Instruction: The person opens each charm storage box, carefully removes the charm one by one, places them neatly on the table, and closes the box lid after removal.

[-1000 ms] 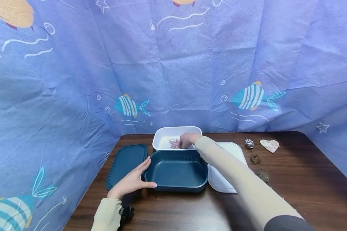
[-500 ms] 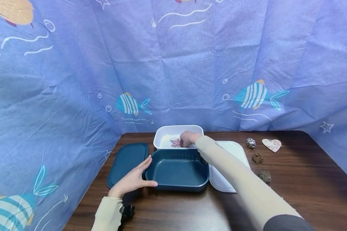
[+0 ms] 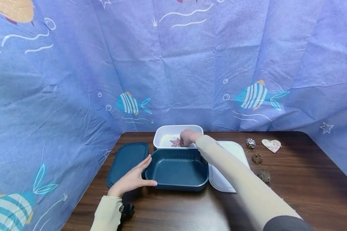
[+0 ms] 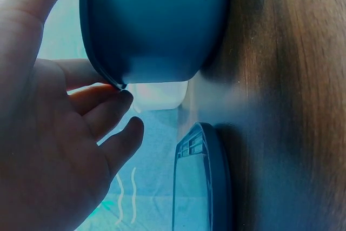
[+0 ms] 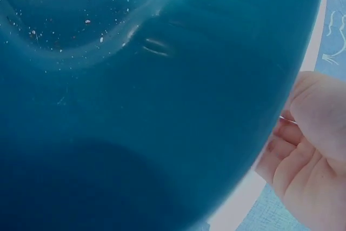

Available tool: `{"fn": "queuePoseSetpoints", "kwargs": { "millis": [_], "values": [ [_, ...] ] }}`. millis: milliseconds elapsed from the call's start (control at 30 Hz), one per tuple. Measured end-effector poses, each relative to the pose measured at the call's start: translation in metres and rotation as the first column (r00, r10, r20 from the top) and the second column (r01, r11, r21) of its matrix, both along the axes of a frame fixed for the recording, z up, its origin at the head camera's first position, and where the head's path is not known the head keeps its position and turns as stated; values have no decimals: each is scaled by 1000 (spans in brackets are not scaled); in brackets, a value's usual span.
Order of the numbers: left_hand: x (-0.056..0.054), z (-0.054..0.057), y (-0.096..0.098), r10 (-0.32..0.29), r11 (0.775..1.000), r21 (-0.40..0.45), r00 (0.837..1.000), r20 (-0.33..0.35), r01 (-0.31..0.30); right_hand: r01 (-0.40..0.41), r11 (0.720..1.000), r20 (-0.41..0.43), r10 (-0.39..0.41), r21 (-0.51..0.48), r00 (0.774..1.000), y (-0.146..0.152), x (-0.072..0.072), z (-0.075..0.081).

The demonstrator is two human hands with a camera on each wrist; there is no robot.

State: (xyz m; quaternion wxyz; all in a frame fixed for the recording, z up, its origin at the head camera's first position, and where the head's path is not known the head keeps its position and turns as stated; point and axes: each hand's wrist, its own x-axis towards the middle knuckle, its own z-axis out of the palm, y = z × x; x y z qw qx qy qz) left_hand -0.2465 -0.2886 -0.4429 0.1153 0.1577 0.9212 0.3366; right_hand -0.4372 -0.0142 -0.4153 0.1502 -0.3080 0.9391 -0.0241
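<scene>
My left hand (image 3: 133,179) holds the left end of a dark blue rectangular container (image 3: 177,185), thumb at its front and fingers at its left rim. In the left wrist view those fingers lie at the rim's corner. My right hand (image 3: 188,137) reaches into a white container (image 3: 162,138) behind it. There it touches a glittery pinkish-red artificial flower (image 3: 176,142); the fingertips are hidden in the head view. From the right wrist, curled fingers and thumb (image 5: 319,112) meet on a thin, light stem-like piece (image 5: 288,119). Glittering specks lie inside the blue container.
A dark blue lid (image 3: 128,162) lies left, and a white lid (image 3: 234,149) lies right, partly under the right forearm. Farther right are a frosted pine cone (image 3: 250,143), a heart-shaped piece (image 3: 271,145), a brown clump (image 3: 257,158) and a greenish-brown clump (image 3: 264,176).
Both hands stay in nearly the same places. The view shifts slightly, and the containers and lids stay where they were.
</scene>
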Motion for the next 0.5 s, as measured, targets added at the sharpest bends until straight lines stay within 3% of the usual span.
{"fn": "queuePoseSetpoints", "kwargs": {
  "millis": [500],
  "values": [
    [0, 0, 0, -1, 1000, -12, 1000, -6, 1, -31, 991, -96, 18, -131, 995, 20, -5, 22]
  ]
}}
